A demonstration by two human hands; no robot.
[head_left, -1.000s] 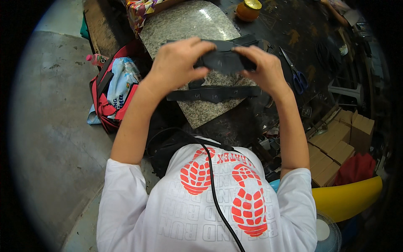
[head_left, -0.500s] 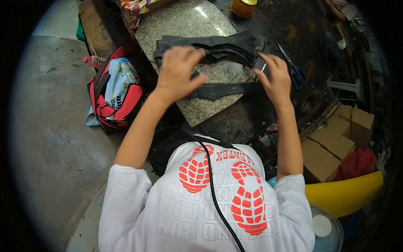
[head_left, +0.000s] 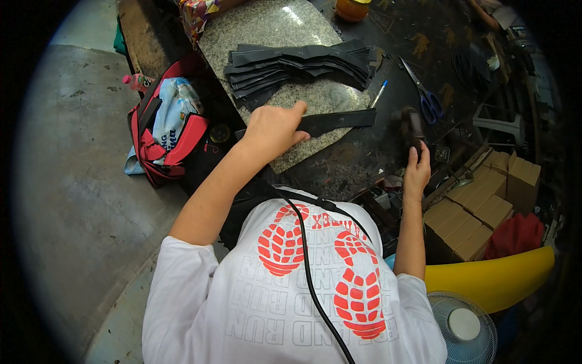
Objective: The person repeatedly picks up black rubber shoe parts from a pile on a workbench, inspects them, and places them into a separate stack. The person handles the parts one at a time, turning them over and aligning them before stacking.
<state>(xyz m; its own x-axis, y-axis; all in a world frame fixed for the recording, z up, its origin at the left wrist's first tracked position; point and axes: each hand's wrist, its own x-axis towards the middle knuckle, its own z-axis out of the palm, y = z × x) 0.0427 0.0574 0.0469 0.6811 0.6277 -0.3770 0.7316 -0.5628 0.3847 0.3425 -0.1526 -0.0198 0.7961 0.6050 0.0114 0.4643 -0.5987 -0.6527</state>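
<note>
My left hand [head_left: 273,130] presses down on one end of a long black strip [head_left: 339,120] that lies across the near part of a grey granite slab [head_left: 273,24]. A fanned stack of similar black strips [head_left: 303,67] rests farther back on the slab. My right hand [head_left: 417,168] is off the slab's right side, on the dark work surface. Its fingers are closed round the handle of a dark, blurred tool [head_left: 410,124]; what kind of tool it is I cannot tell.
Blue-handled scissors [head_left: 427,97] and a blue pen [head_left: 379,94] lie right of the slab. A red bag [head_left: 170,133] sits at the left on the concrete floor. Cardboard boxes [head_left: 479,212], a yellow seat [head_left: 491,279] and a fan [head_left: 464,324] stand at the lower right.
Both hands held the bundle of black strips up, then laid it at the back of the slab. My left hand dropped onto the single strip; my right hand moved right to the dark tool.
</note>
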